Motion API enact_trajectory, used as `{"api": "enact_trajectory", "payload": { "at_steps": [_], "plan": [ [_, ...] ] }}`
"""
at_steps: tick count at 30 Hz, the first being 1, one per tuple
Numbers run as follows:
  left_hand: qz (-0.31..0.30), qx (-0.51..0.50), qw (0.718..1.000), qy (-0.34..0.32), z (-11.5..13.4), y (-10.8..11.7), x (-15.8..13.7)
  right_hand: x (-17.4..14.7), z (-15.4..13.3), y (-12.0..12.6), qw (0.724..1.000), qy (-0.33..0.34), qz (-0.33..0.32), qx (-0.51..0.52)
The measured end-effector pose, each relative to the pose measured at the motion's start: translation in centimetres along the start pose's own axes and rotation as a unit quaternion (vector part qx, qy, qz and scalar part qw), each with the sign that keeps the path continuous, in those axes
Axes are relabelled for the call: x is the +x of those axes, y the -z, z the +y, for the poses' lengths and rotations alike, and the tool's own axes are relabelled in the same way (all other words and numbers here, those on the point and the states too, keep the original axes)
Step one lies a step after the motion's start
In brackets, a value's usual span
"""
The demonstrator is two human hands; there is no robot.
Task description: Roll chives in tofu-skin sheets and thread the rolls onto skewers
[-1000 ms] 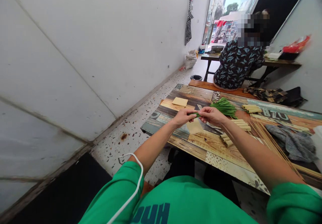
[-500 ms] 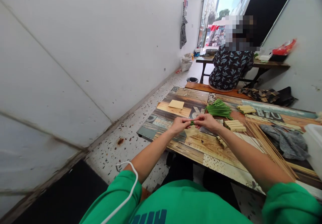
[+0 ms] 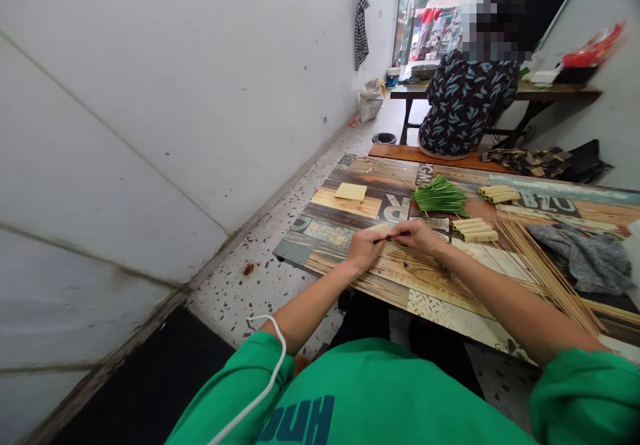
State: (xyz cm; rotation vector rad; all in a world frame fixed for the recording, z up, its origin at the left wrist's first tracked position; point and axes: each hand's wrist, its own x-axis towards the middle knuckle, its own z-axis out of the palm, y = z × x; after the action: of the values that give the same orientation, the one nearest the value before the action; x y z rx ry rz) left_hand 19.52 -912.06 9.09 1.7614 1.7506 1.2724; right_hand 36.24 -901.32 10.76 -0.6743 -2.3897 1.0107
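Note:
My left hand (image 3: pixel 367 250) and my right hand (image 3: pixel 415 236) meet low over the table, both with closed fingers. Between their fingertips is a small bunch of green chives (image 3: pixel 389 239), at a pale yellow tofu sheet (image 3: pixel 381 228) that is partly covered by the fingers. Just beyond my right hand lies a pile of cut chives (image 3: pixel 440 196). To its right are several rolled tofu sheets (image 3: pixel 475 229) with green ends, and more rolls (image 3: pixel 499 195) lie farther back. A stack of square tofu sheets (image 3: pixel 351 192) rests at the left.
Thin wooden skewers (image 3: pixel 550 275) lie in a long bundle on the right of the patterned table (image 3: pixel 325 231), near a grey cloth (image 3: pixel 585 258). A white container (image 3: pixel 635 231) stands at the right edge. Beyond the bench (image 3: pixel 400 154), a person (image 3: pixel 467 101) sits at another table.
My hands have come down to the table with the chives, which now meet the tofu sheet. The camera view has tilted downward a little.

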Motion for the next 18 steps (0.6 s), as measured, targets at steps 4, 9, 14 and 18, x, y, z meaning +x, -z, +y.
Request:
{"api": "enact_trajectory", "payload": {
  "at_steps": [4,9,14,18],
  "plan": [
    [-0.035,0.077,0.993,-0.084,-0.2,-1.0,0.0,-0.7,0.7,0.5,0.992,0.108,-0.017,-0.061],
    [-0.101,0.221,0.955,-0.172,0.0,-0.9,-0.1,-1.2,0.2,0.6,0.951,0.234,-0.057,-0.194],
    [-0.148,0.324,0.902,-0.243,0.4,-0.3,-0.2,-1.4,-0.5,1.3,0.879,0.32,-0.124,-0.332],
    [-0.174,0.346,0.878,-0.282,0.2,0.0,0.1,-1.3,-0.1,1.0,0.836,0.335,-0.147,-0.408]
  ]
}}
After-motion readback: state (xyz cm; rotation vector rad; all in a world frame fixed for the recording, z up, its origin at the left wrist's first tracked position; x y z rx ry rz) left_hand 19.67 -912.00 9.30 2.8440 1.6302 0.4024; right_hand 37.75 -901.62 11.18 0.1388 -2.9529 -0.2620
